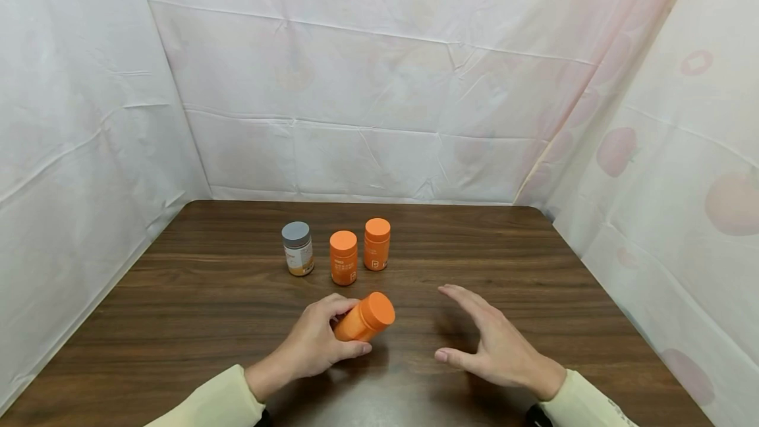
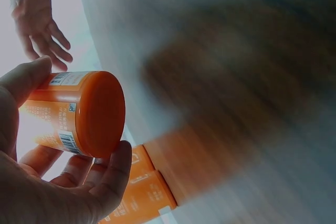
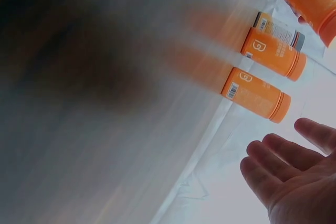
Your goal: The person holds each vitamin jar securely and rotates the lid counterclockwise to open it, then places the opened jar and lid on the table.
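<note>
An orange bottle [image 1: 363, 319] with an orange cap leans to the right in my left hand [image 1: 313, 341]. In the left wrist view, thumb and fingers curl round this bottle [image 2: 79, 114], whose base faces the camera, clear of the table. Off to the right, my right hand [image 1: 501, 346] is held over the table with its fingers apart and nothing in it. Beyond the hands stand two more orange bottles, a nearer one [image 1: 344, 258] and a farther one [image 1: 377, 245]. Beside them is a white-and-yellow bottle with a grey cap [image 1: 298, 249].
The dark wood-grain table [image 1: 196, 295] is enclosed by a pale sheet at the back [image 1: 367, 84] and along both sides. The sheet on the right [image 1: 670, 150] carries faded fruit prints.
</note>
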The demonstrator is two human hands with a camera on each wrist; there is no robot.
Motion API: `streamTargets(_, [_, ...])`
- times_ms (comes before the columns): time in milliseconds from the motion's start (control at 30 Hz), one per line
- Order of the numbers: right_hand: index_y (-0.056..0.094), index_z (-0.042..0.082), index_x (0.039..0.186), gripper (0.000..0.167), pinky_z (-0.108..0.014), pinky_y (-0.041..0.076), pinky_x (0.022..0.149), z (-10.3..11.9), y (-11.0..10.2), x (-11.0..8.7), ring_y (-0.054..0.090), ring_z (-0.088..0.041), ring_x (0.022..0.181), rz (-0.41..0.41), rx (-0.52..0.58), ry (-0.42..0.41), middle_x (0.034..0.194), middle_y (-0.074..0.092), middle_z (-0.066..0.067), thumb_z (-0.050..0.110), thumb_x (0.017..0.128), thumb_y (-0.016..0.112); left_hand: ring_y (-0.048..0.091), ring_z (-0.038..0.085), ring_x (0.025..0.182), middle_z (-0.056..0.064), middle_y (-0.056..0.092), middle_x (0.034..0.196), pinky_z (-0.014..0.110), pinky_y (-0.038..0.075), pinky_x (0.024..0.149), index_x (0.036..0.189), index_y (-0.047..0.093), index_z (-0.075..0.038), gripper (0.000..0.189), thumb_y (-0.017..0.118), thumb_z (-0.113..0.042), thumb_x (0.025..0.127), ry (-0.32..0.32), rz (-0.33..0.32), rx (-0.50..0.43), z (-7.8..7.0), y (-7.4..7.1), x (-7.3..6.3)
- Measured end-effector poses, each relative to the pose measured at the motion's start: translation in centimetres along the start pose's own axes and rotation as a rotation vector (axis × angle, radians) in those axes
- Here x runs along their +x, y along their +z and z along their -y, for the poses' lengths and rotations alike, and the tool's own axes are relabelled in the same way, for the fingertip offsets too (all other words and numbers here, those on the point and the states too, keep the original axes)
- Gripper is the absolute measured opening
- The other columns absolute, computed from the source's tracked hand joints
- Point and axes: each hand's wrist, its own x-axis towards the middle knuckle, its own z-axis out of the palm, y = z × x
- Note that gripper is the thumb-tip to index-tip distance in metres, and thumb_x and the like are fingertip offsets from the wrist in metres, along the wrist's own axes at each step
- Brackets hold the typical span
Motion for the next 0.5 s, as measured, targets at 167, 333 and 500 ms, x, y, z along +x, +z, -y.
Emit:
streamTargets(167, [0.040, 0.022, 0.156, 0.089, -0.050, 0.044, 0.106, 0.33, 0.10, 0.27, 0.047, -0.020, 0.140, 0.017, 0.034, -0.018, 0.155, 0.045, 0.004, 0.054, 0.084, 0.081, 0.060, 0.010, 0.087, -0.009, 0.064, 0.102, 0.027, 0.050, 0.076, 0.116, 0.074, -0.024, 0.050, 0.096, -0.030, 0.071, 0.000, 0.015, 0.011, -0.44, 0.11, -0.11])
streamTargets(333, [0.040, 0.023, 0.156, 0.089, -0.047, 0.044, 0.107, 0.57, 0.30, 0.46, 0.047, -0.020, 0.139, 0.019, 0.058, -0.037, 0.154, 0.046, 0.005, 0.047, 0.082, 0.085, 0.059, 0.009, 0.089, -0.011, 0.064, 0.104, 0.029, 0.050, 0.078, 0.117, 0.074, -0.024, 0.051, 0.095, -0.029, 0.072, -0.004, 0.034, 0.031, -0.69, 0.27, -0.04])
streamTargets(500, [0.039, 0.026, 0.155, 0.088, -0.048, 0.045, 0.106, 0.81, 0.51, 0.54, 0.048, -0.019, 0.139, 0.029, 0.084, -0.036, 0.154, 0.046, 0.006, 0.043, 0.083, 0.086, 0.059, 0.009, 0.090, -0.013, 0.063, 0.104, 0.029, 0.050, 0.078, 0.117, 0.074, -0.026, 0.050, 0.095, -0.029, 0.072, 0.006, 0.050, 0.049, -0.81, 0.51, 0.14])
